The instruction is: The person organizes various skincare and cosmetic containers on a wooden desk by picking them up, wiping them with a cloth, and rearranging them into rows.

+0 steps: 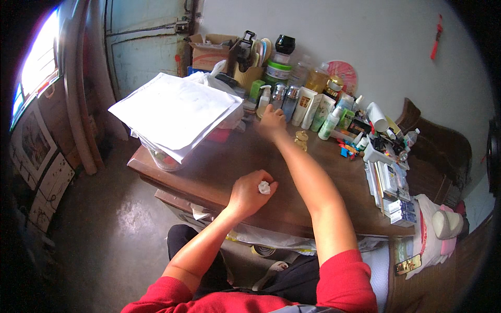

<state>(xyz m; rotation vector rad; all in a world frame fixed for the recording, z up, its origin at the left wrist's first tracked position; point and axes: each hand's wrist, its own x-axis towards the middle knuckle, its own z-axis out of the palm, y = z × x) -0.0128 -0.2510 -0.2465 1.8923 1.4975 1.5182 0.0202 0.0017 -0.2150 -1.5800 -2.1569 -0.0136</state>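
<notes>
My left hand [252,191] is closed around a crumpled white tissue [264,187] above the front part of the brown wooden dresser top [219,172]. My right hand [273,122] reaches to the back row of toiletries, with a small round gold-coloured item [261,112] at its fingertips; whether it grips this I cannot tell. Just behind it stand a white pump bottle [265,97] and silver-capped bottles [278,96]. To the right of my right wrist is a small gold ornate object [301,140]. White tubes [303,107] and a white-green bottle [329,123] stand farther right.
White papers [180,113] lie over a clear container [166,158] at the left. A cardboard box [210,54] stands at the back. On the right are a white basket [377,153] of small items, stacked boxes [402,213] and a phone [408,265] beyond the dresser's edge.
</notes>
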